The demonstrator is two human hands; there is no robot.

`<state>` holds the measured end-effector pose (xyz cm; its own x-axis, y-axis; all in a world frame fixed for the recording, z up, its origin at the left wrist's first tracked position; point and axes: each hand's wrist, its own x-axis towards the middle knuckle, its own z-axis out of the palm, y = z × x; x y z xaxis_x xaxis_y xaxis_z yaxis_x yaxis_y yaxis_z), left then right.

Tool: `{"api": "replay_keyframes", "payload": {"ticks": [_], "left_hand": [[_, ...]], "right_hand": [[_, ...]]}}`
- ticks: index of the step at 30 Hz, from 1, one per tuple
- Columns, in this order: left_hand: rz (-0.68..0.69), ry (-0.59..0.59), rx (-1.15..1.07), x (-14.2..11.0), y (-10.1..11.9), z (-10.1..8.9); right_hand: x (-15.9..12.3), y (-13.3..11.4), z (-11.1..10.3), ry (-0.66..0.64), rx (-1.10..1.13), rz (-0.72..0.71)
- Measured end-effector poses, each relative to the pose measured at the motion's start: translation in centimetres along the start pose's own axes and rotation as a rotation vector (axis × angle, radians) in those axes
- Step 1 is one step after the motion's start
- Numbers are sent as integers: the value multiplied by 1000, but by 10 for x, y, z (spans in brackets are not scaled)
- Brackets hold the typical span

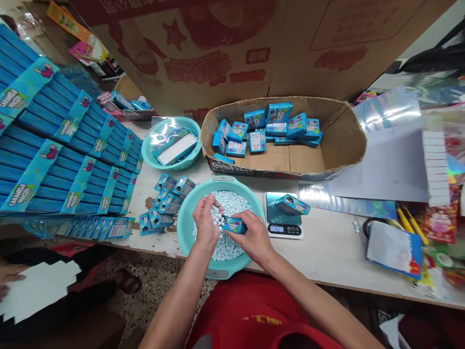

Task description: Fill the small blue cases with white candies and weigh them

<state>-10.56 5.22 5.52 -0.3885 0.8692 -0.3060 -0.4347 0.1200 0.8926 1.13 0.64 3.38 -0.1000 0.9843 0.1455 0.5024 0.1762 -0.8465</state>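
A teal basin point(185, 213) full of small white candies point(227, 249) stands at the table's front edge. Above it, my left hand point(206, 220) is cupped around a heap of these candies. My right hand point(254, 237) grips a small blue candy box point(234, 225), its end turned toward the candies in the left palm. Right of the basin, another blue box with its end flap raised point(292, 203) lies on a digital scale point(285, 218). Several blue boxes with round holes in their ends point(169, 203) lie left of the basin.
Behind the basin is a cut-down cardboard carton point(337, 155) holding several blue boxes. A smaller teal basin point(147, 152) stands back left, near stacked blue display packs point(69, 160). At far left, another person's hand point(10, 278) holds white cards. Plastic sheets point(385, 165) and packets lie right.
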Motion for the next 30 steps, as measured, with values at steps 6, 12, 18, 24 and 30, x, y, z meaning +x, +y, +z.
{"api": "replay_keyframes", "payload": {"ticks": [6, 12, 18, 24, 30], "left_hand": [[51, -56, 31, -6, 4, 8], [103, -71, 52, -11, 8, 14], [108, -57, 62, -12, 0, 14], [-39, -116, 37, -11, 9, 15], [-257, -64, -51, 19, 16, -19]], "right_hand": [[-1, 1, -3, -12, 22, 4], [-3, -2, -6, 26, 53, -1], [-5, 6, 0, 39, 136, 52], [-4, 11, 2, 48, 294, 76], [-25, 9, -16, 70, 490, 47]]}}
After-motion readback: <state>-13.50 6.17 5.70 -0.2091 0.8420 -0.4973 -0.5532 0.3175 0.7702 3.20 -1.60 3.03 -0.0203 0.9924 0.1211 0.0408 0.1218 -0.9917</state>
